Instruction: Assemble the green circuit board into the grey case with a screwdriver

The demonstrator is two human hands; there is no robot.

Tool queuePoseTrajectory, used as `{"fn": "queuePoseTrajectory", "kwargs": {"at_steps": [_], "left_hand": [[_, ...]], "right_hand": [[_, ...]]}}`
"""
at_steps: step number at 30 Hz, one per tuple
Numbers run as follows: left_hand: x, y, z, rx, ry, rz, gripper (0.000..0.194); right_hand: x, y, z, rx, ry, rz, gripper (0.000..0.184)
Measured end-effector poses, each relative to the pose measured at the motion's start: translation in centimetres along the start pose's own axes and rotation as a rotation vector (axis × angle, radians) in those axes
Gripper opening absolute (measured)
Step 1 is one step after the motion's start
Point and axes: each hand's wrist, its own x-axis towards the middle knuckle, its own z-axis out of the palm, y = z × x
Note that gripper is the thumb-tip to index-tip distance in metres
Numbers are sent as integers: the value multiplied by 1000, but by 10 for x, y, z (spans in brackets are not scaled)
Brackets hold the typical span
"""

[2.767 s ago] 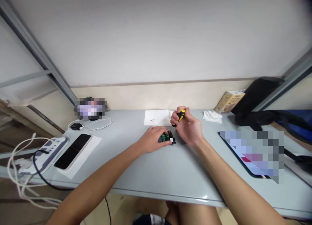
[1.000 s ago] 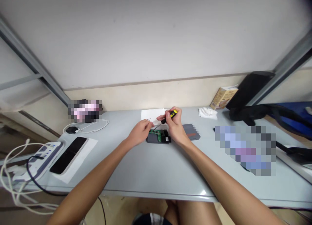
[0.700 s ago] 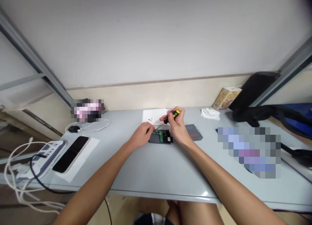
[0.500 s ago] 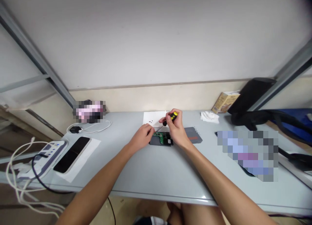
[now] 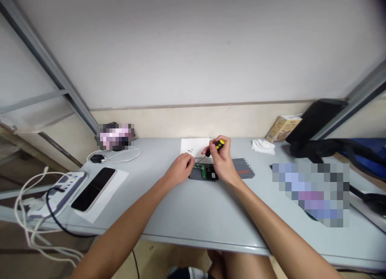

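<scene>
A small grey case with a green circuit board (image 5: 205, 172) lies on the pale grey table (image 5: 193, 214). My right hand (image 5: 222, 160) is closed around a yellow and black screwdriver (image 5: 217, 145), whose thin shaft slants down left to the board. My left hand (image 5: 181, 169) rests at the board's left edge with its fingertips pinched together; what they hold is too small to make out. A white paper sheet (image 5: 194, 146) with a few tiny dark screws (image 5: 189, 151) lies just behind. A grey cover with a red mark (image 5: 243, 170) lies right of my right hand.
At the left lie a black phone (image 5: 94, 183) on white paper, a power strip (image 5: 57, 188) with cables, and a charger with a white cable (image 5: 116, 155). A crumpled tissue (image 5: 263, 145), a small carton (image 5: 283, 127) and a black bag (image 5: 319, 138) lie at the back right.
The case has been laid flat on the table with the board exposed. My right hand has brought the screwdriver tip down onto the board's left end, and my left hand shifted to that edge.
</scene>
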Motion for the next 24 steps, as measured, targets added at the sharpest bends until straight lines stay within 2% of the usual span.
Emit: {"fn": "queuePoseTrajectory", "kwargs": {"at_steps": [7, 16, 24], "left_hand": [[1, -1, 1, 46, 48, 18, 29], [1, 1, -2, 44, 31, 8, 28], [2, 4, -3, 66, 25, 10, 28]], "right_hand": [[-1, 0, -2, -57, 23, -30, 29], [-3, 3, -1, -28, -15, -1, 26], [-1, 2, -3, -12, 25, -18, 26]]}}
